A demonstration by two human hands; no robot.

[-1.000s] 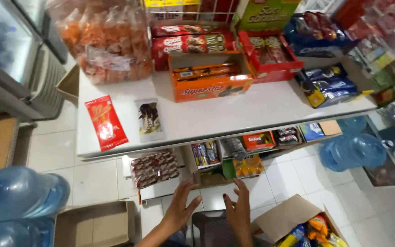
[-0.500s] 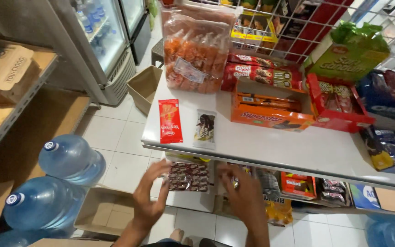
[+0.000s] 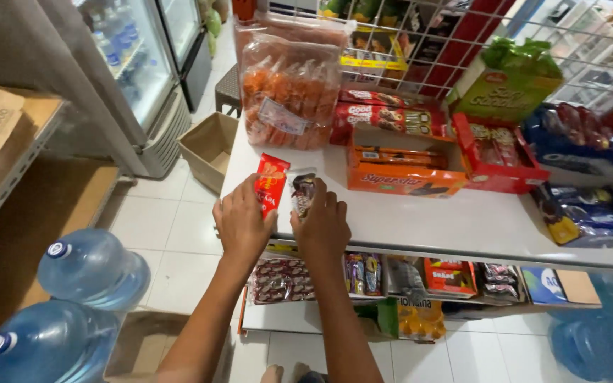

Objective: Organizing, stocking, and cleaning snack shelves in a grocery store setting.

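Hands rest at the white table edge: left hand grips a red snack packet, right hand pinches a clear dark-printed packet. Both lie near the rim, so a careless tug could drop them.

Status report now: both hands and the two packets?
Left hand on red packet. Right hand on clear dark packet. Both flat on white shelf. Nothing blocking.
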